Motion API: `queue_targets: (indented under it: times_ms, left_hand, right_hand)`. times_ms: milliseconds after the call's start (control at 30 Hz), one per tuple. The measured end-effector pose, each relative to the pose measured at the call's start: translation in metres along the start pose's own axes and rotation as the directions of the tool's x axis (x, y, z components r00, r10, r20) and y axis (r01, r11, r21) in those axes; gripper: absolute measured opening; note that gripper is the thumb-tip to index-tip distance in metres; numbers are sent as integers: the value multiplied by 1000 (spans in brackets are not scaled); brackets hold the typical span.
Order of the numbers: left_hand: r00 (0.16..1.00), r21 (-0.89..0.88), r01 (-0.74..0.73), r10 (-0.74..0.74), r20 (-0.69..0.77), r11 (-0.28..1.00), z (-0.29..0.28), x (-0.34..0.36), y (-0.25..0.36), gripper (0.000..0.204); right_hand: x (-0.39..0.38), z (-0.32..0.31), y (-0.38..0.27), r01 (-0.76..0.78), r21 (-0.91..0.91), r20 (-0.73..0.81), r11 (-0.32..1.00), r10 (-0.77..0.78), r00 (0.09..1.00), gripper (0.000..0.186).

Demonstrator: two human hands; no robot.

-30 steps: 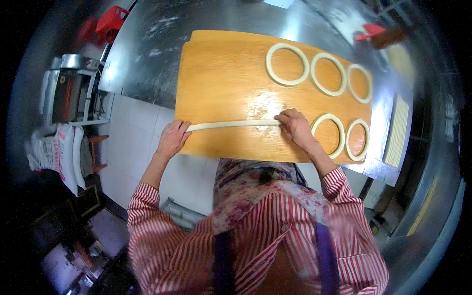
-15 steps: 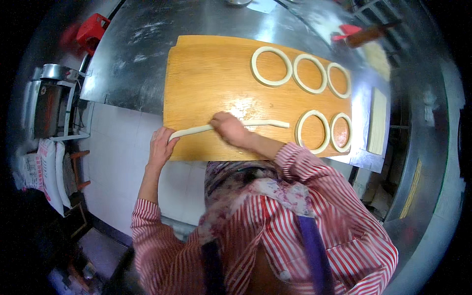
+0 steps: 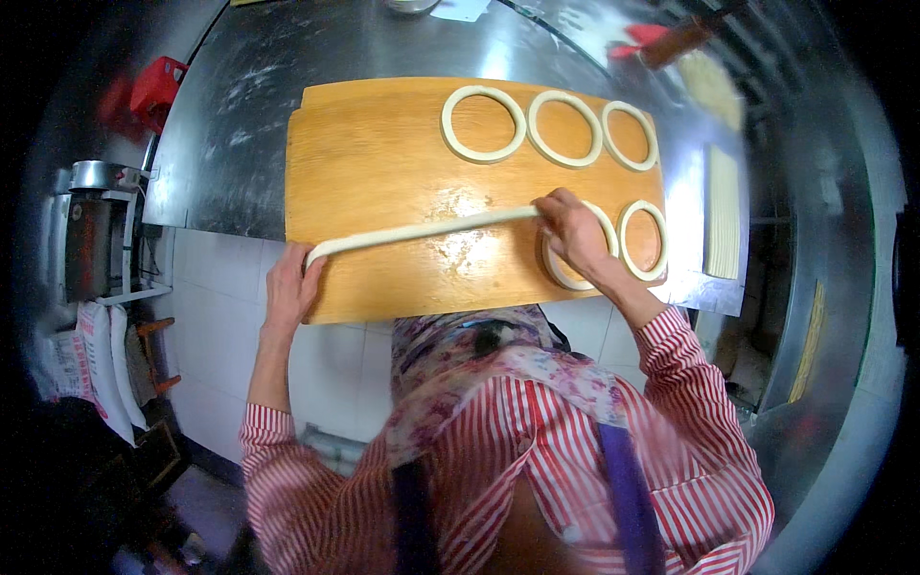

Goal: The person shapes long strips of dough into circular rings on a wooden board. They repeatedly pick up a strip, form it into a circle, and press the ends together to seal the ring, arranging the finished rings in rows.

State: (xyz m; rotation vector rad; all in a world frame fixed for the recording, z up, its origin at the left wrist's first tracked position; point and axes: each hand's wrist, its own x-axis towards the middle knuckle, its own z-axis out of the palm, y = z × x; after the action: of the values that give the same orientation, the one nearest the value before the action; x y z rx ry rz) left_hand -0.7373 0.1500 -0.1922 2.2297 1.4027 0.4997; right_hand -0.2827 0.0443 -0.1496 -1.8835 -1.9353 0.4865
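Observation:
A long pale dough rope (image 3: 431, 229) stretches across a wooden board (image 3: 364, 153), rising slightly to the right. My left hand (image 3: 289, 286) pinches its left end at the board's near left corner. Its right end is in the closed fingers of my right hand (image 3: 573, 230), which partly covers a dough ring (image 3: 610, 226) lying below it. Beside that ring lies another dough ring (image 3: 624, 251). Along the far side of the board rest three more: a left ring (image 3: 447, 123), a middle ring (image 3: 532, 125) and a right ring (image 3: 607, 140).
The board lies on a metal table (image 3: 240, 144). A red plastic container (image 3: 158, 94) stands at the far left, above white sacks (image 3: 96, 364) on the floor. Strands of pale dough or noodles (image 3: 723, 216) lie right of the board, with a blurred brown roller-like object (image 3: 680, 43) beyond.
My right hand has slid right from the middle of the dough rope to its right end, and the rope now runs straighter. The left hand keeps its end. The whole view has shifted slightly.

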Motion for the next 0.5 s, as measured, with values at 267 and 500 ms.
queue_targets:
  times_ms: [267,500]
  left_hand:
    - [910,-204,412,-392,131,888,143,-13,113,34]
    - [992,14,41,-39,-120,999,164,22,133,40]
  right_hand:
    - [-51,60,12,-236,-105,93,966,245,965,24]
    - [-35,88,19,-233,-115,34,966,238,971,25]
